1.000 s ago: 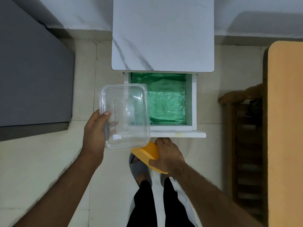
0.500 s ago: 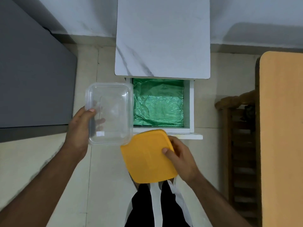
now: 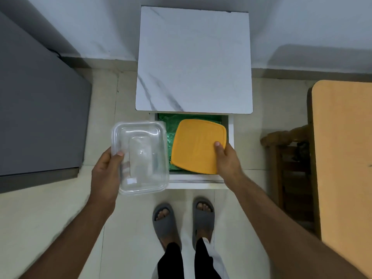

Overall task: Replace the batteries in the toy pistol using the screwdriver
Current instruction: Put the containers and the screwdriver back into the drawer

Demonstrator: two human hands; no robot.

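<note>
Toy pistol and screwdriver aren't visible. My left hand grips an empty clear box; right hand pinches the yellow lid over the drawer. I'd lower it flat.

1. A single head-worn camera looked steeply down from standing height, facing forward toward the wall
2. Its wide angle took in the white marble-topped cabinet at top centre, its open drawer below, both forearms, and the sandalled feet at bottom
3. No second view existed to overlap
</note>
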